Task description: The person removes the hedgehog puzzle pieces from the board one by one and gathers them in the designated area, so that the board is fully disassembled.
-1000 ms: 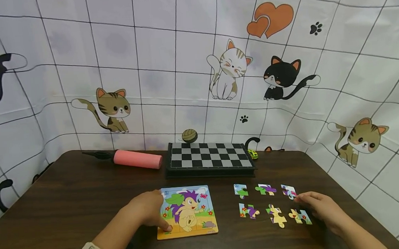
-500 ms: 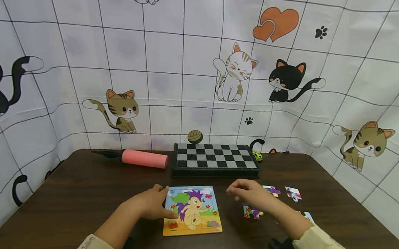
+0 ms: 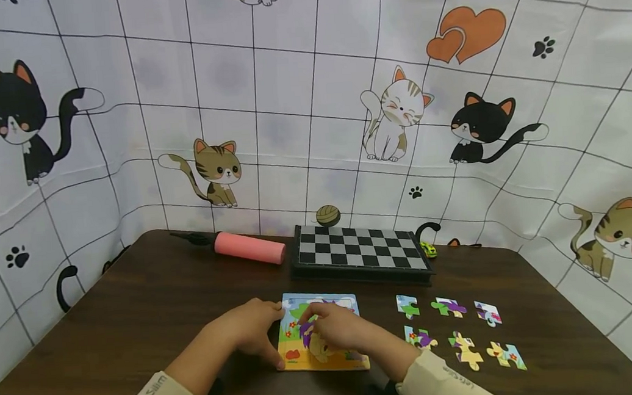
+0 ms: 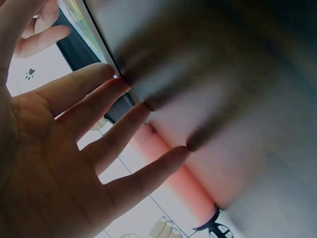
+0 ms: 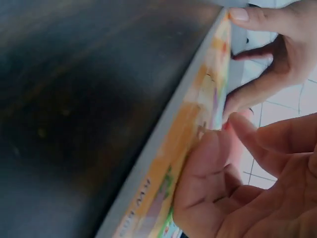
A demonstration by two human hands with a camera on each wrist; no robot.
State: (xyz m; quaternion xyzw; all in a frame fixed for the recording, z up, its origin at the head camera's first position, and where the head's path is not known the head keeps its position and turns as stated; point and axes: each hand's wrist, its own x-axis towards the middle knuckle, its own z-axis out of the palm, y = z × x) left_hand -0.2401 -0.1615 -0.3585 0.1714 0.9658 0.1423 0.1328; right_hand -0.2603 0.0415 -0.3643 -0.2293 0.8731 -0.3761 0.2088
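A square jigsaw puzzle board (image 3: 294,359) with a purple-haired hedgehog picture lies flat on the dark table. My left hand (image 3: 251,332) is at its left side, thumb by the near corner. Its fingers (image 4: 124,139) stretch out straight to the board's edge and the tabletop in the left wrist view. My right hand (image 3: 340,330) is over the middle of the board with bent fingers, hiding much of the hedgehog. In the right wrist view its fingertips (image 5: 210,144) are at the picture surface; no lifted piece shows between them.
Several loose puzzle pieces (image 3: 468,358) lie in two rows to the right of the board. Behind it stands a black-and-white checkered box (image 3: 360,249), with a pink cylinder (image 3: 250,248) to its left and a small green toy (image 3: 428,249) at its right end.
My right hand has moved left from the loose pieces onto the board. The left hand stays at the board's left edge. The head view has turned left; the loose pieces keep their layout.
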